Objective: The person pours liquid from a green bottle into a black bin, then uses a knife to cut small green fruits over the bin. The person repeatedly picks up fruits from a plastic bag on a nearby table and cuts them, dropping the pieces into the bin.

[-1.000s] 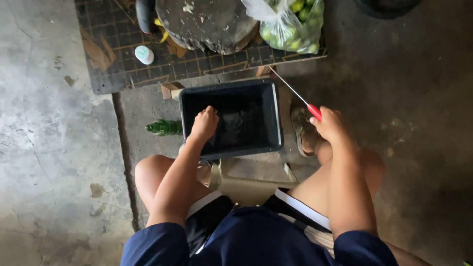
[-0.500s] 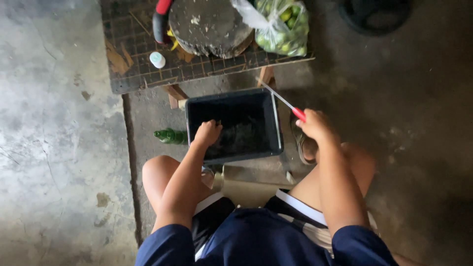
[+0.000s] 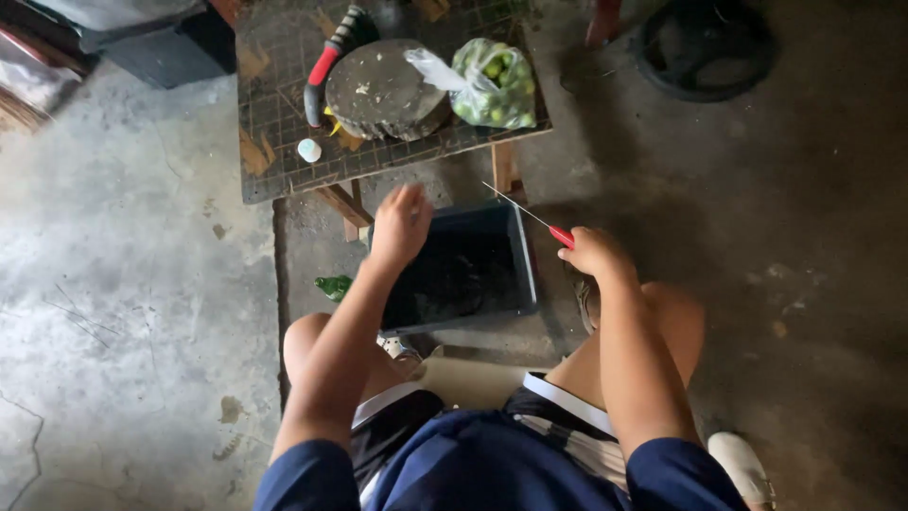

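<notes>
I sit low over a dark rectangular tub [image 3: 520, 270] on the concrete floor. My left hand [image 3: 399, 225] hovers above the tub's far left corner, fingers loosely spread, holding nothing. My right hand [image 3: 594, 254] grips the red handle of a thin-bladed knife [image 3: 530, 216], whose blade points up and left over the tub's right rim. Past the tub a round wooden chopping block [image 3: 386, 90] rests on a low grid-topped table [image 3: 274, 142], next to a clear bag of small green fruit [image 3: 492, 83].
A red-and-black handled tool [image 3: 326, 61] leans beside the block. A small pale round object [image 3: 309, 149] lies on the table. A green item [image 3: 333, 286] sits on the floor left of the tub. A black tyre-like ring [image 3: 705, 47] lies at top right.
My left hand has lifted off the tub's near edge and moved forward toward the table. The view has tilted so more of the table shows. The knife stays in my right hand.
</notes>
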